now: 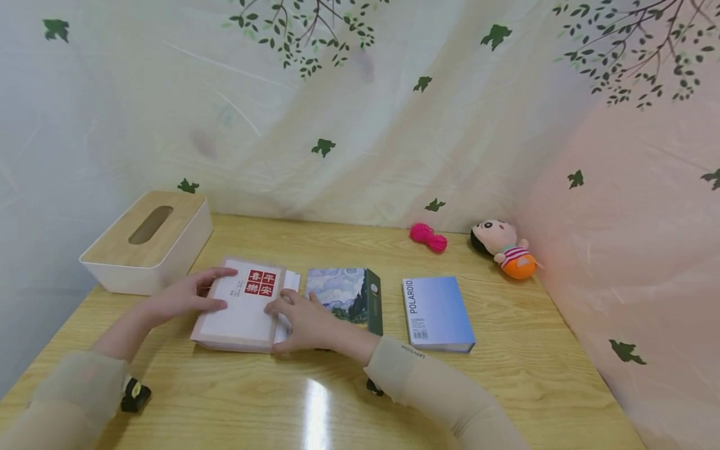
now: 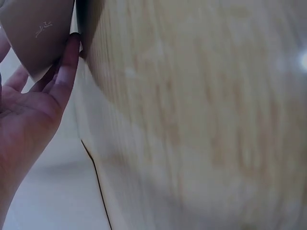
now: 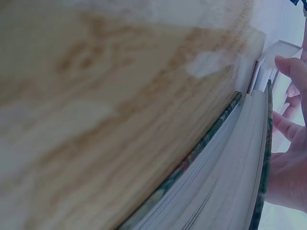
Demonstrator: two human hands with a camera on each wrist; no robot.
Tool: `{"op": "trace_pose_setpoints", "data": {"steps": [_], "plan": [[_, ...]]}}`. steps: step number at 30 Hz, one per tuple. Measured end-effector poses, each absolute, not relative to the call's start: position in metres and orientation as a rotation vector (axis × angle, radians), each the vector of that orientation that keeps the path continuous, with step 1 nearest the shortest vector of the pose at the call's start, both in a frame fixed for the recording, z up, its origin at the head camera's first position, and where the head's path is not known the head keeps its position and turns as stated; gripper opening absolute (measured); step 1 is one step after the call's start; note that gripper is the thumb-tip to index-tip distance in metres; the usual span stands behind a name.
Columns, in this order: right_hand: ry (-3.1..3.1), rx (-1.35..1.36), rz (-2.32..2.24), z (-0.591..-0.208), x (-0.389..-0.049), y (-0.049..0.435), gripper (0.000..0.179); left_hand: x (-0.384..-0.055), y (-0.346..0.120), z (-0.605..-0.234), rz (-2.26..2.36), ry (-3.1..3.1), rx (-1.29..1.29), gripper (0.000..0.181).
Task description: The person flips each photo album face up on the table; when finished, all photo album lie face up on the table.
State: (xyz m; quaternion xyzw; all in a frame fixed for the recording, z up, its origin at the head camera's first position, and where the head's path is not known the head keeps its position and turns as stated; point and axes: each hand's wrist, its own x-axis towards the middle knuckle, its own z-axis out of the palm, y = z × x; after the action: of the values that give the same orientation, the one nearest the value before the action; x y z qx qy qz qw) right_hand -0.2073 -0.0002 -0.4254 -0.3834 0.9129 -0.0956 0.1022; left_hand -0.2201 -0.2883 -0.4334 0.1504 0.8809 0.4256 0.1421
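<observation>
A white book with pinkish edges and red square characters lies on the left half of the table. At its left side, my left hand grips the edge, with thumb and fingertips on the cover. From the right, my right hand holds the opposite edge, thumb toward the near corner. A pale strip shows beyond the cover there. In the left wrist view, fingers lie against the book's brownish side. Beneath my right forearm sits a thick book with a painted landscape cover; its page block fills the right wrist view.
A blue POLAROID book lies right of the painted one. Behind stand a white tissue box with a wooden lid, a pink yarn bundle and a plush doll. A printed curtain borders the wooden table.
</observation>
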Motion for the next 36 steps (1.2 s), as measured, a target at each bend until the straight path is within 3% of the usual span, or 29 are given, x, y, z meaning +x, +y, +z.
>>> {"op": "trace_pose_setpoints", "data": {"steps": [20, 36], "plan": [[2.69, -1.149, -0.229, -0.423, -0.209, 0.0, 0.073, -0.22, -0.284, -0.42, 0.963, 2.711, 0.45, 0.075], [2.732, -1.307, -0.332, -0.402, -0.204, 0.056, 0.077, -0.204, -0.23, -0.377, 0.834, 2.943, 0.566, 0.082]]}}
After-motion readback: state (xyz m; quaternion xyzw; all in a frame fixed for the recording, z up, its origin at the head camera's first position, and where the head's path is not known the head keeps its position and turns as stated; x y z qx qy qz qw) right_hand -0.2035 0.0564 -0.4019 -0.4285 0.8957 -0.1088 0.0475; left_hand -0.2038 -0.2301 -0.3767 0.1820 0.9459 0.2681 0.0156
